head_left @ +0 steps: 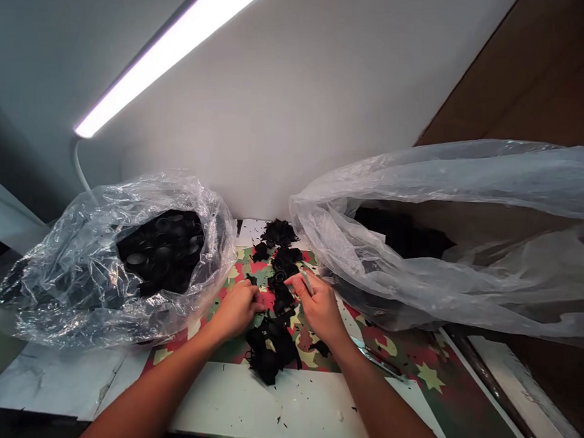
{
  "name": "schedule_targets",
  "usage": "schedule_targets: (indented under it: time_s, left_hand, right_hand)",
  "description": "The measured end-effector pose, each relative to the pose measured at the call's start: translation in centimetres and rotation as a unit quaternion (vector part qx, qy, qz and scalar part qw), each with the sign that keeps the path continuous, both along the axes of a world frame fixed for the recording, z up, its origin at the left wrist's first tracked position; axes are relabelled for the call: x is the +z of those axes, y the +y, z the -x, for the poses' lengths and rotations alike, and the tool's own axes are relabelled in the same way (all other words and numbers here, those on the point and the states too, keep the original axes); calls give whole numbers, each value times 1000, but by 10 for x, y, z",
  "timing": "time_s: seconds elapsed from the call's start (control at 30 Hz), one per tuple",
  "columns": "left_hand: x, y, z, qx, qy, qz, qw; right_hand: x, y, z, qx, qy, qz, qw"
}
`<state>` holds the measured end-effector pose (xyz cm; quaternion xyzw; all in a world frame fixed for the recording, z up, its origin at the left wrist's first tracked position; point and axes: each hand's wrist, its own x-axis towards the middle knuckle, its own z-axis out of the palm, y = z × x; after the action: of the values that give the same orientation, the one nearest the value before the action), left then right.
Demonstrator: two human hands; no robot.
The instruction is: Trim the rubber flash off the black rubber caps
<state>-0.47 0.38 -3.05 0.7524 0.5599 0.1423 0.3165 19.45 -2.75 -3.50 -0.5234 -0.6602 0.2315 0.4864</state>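
Black rubber-looking pieces (282, 346) and ragged scraps (279, 232) lie in a strip down the middle of the patterned sheet. A small round black ring-like part (279, 277) sits among them, by the fingertips of my right hand (320, 306). That hand is closed around a thin greyish tool (307, 283), whose kind I cannot make out. On the other side of the strip, my left hand (241, 308) has its fingers curled down beside the pieces. Whatever it may pinch is hidden.
At left, a clear plastic bag (100, 238) holds several black round parts (164, 249). A larger clear bag (376, 273) with black material (401, 232) spreads at right. A slim metal tool (380, 361) lies beside my right forearm. Overhead is a lamp (168, 61).
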Motion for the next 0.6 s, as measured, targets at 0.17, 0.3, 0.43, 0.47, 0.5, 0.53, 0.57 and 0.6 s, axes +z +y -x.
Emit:
schedule_targets:
  time_s: [0.17, 0.3, 0.43, 0.47, 0.5, 0.53, 0.57, 0.6]
  left_hand:
    - [6, 8, 10, 18, -52, 23, 998]
    - [9, 9, 12, 9, -65, 34, 997]
    - [8, 5, 6, -10, -32, 27, 999]
    - [8, 3, 5, -10, -19, 20, 1000]
    - [7, 2, 3, -7, -7, 11, 1000]
    - [6, 1, 1, -3, 5, 1, 1000]
    - [6, 0, -1, 0, 15, -8, 1000]
    - [5, -2, -4, 3, 24, -14, 1000]
  right_hand:
    - [1, 0, 1, 14, 0, -8, 1000]
    - [3, 0, 2, 30, 0, -11, 999]
    - [4, 0, 3, 35, -3, -10, 999]
    - [4, 0, 3, 37, -4, -9, 999]
    - [4, 0, 3, 39, -6, -8, 999]
    - [4, 0, 3, 42, -9, -8, 999]
    - [3, 0, 4, 43, -11, -7, 999]
    - [3, 0, 4, 45, -14, -7, 999]
